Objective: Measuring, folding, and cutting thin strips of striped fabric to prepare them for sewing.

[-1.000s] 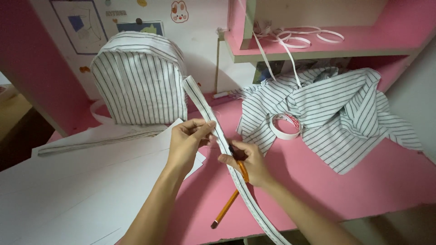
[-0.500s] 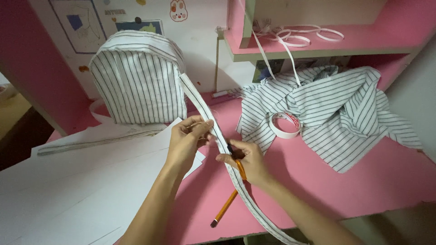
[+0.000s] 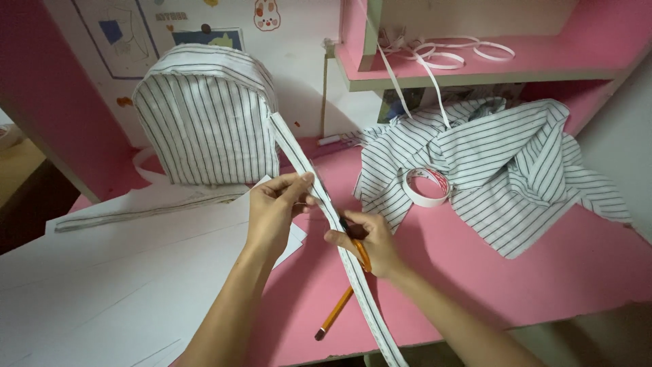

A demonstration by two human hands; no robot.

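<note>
Two hands meet over a pink counter (image 3: 516,272) that runs from a pink side wall on my left to a pink shelf (image 3: 475,68) on my right, where loose white tape loops (image 3: 448,54) lie and hang down. A white wall with drawings stands behind. My left hand (image 3: 275,211) pinches the striped strap (image 3: 326,204) between thumb and fingers; my right hand (image 3: 367,241) presses fingers closed on the same strap just below, with an orange pencil (image 3: 339,309) tucked under the palm. The strap runs from the striped backpack (image 3: 207,115), standing upright at the back, diagonally down between my hands and off the near edge of the counter. White paper sheets (image 3: 122,272) cover the left side up to that edge. Crumpled striped fabric (image 3: 502,170) fills the right rear, with a roll of tape (image 3: 426,187) lying on its left hem. Bare pink shows in front of the fabric, to the right of my right arm. Compared with half a second ago, my hands sit at nearly the same spot on the strap, and nothing else has shifted
</note>
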